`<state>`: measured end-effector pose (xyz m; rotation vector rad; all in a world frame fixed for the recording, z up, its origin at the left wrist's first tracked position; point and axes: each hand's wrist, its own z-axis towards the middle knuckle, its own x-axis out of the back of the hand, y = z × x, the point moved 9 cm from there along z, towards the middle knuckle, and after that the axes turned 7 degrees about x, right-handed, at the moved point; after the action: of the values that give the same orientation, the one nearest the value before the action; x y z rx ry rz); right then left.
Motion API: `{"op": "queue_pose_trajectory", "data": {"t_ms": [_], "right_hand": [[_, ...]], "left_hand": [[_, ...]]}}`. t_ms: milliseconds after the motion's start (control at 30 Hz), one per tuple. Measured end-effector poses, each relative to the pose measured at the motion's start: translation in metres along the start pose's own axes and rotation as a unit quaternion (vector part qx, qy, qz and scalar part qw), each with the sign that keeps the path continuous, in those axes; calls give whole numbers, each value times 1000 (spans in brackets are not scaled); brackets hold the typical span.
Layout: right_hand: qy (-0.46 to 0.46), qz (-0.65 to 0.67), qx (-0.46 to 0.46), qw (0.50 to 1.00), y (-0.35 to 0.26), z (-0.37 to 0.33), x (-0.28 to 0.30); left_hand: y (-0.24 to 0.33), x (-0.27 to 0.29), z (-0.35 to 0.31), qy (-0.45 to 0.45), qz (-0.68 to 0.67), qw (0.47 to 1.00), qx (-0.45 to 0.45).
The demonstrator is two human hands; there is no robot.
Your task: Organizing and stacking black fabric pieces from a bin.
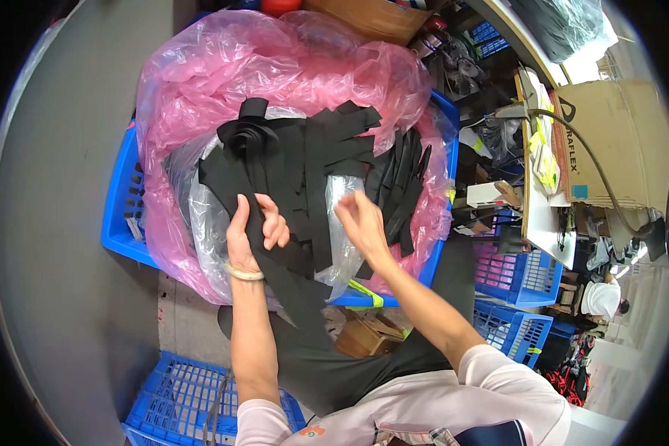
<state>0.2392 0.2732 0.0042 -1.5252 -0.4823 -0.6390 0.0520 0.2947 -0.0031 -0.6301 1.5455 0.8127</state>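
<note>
Left hand (243, 247): your fingers (275, 227) loosely round black strip (281, 281)
Right hand (364, 229): half-curled; hold unclear
Strip: probably light, limp; pinch edges

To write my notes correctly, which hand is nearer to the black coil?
Left. The left hand is a little below the black coil in the picture; the right hand is farther off, to the coil's lower right.

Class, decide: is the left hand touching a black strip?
Touching. The head view shows the black strip between thumb and curled fingers of the left hand.
</note>
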Motion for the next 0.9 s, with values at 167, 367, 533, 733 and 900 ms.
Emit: {"op": "queue_pose_trajectory", "data": {"t_ms": [167,367,533,733,900], "right_hand": [[88,-171,-3,981,1,51,-35],[70,149,70,984,-5,41,-17],[-194,349,-88,912,-73,11,-48],[-177,315,-125,924,-54,4,-81],[9,91,93,992,-107,10,-35]], "left_hand": [[-17,11,12,49,-60,997,24],[-7,61,5,190,46,980,-17],[-6,52,1,201,37,978,-39],[2,53,-4,258,128,953,-91],[1,51,-4,240,82,964,-81]]}}
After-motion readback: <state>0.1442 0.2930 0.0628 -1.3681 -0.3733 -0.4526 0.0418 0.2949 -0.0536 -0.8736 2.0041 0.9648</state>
